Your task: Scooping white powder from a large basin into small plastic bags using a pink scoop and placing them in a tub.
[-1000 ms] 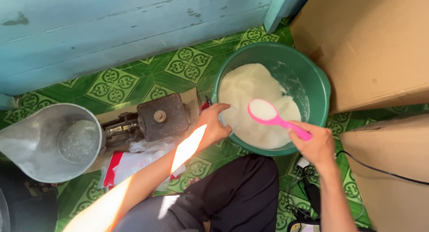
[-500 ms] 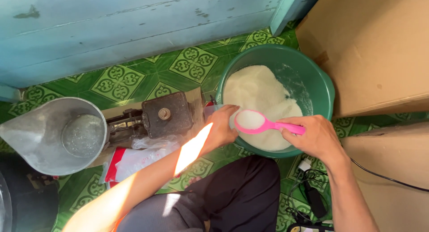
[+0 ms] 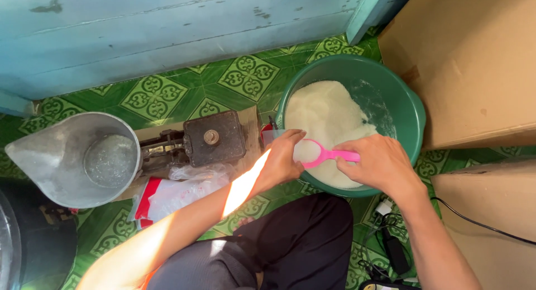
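A green plastic basin (image 3: 410, 108) on the floor holds a heap of white granules (image 3: 326, 108). My right hand (image 3: 379, 164) grips the handle of a pink scoop (image 3: 321, 154) loaded with white granules, held over the basin's near rim. My left hand (image 3: 282, 159) is closed at the basin's left edge, right against the scoop's bowl; it seems to hold a clear bag, though what is in it is hard to tell.
A dark balance scale (image 3: 206, 139) with a metal pan (image 3: 78, 159) sits to the left on green patterned tiles (image 3: 184, 89). Clear plastic bags (image 3: 178, 189) lie below it. Cardboard boxes (image 3: 474, 61) stand to the right; a black cable (image 3: 480, 223) and charger lie near my leg.
My right hand has brought the loaded pink scoop from over the basin's middle leftward and down to my left hand at the rim.
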